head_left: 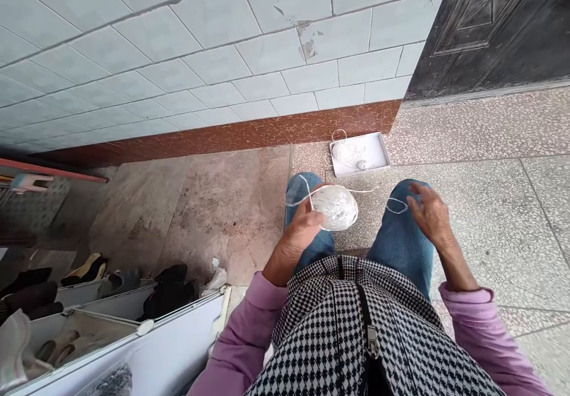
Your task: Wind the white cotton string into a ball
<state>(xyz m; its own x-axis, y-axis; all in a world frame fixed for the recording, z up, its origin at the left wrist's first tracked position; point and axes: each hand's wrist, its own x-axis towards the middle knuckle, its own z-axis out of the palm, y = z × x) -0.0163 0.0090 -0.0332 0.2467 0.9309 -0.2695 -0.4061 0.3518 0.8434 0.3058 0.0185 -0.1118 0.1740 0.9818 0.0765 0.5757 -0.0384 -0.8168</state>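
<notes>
A shiny white ball of string (335,207) rests in my left hand (307,227), which is closed around its left side. A loose strand stands up beside my left fingers, and another runs right from the top of the ball. My right hand (430,213) is over my right knee, its fingers curled and slightly blurred. A thin loop of white string (397,206) reaches its thumb and fingertips, which seem to pinch it. On the floor ahead, a shallow white box (378,151) contains a loose tangle of white string (345,151) and a small wound ball (362,164).
A tiled wall (267,57) with a brown base strip rises in front, and a dark door (494,34) is at upper right. White bins (169,325) with shoes stand at lower left. A small pink-and-blue stool (31,183) is at far left.
</notes>
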